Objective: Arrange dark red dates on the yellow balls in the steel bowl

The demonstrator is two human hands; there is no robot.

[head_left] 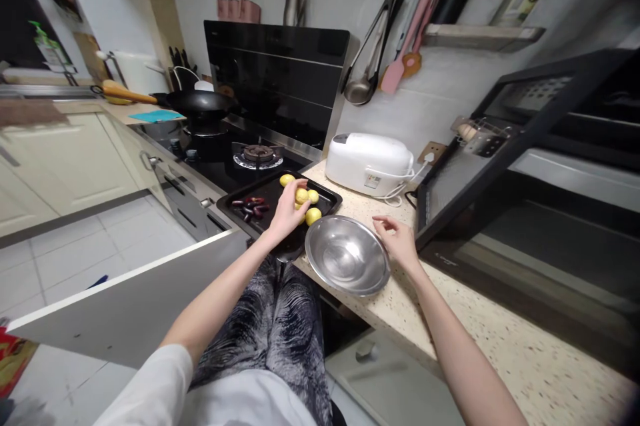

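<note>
A black baking tray (333, 200) sits partly over the counter's edge beside the stove. On it lie several lemons (313, 216) and, towards its left, a small heap of dark red, elongated pieces (251, 207), perhaps dates or grapes. My left hand (289, 211) reaches over the tray, thumb and fingers closed around a lemon (301, 196). In front of me, an empty stainless steel bowl (345, 256) stands on the counter, right of the tray. My right hand (399, 244) hovers by the bowl's right rim, its fingers loosely bent and holding nothing.
A white appliance (370, 163) with a cord stands behind the bowl. To the right is an oven (525, 213) with a dark door. The stove burner (259, 154) and a black wok (200, 103) are at left. A cabinet door (145, 293) hangs open below.
</note>
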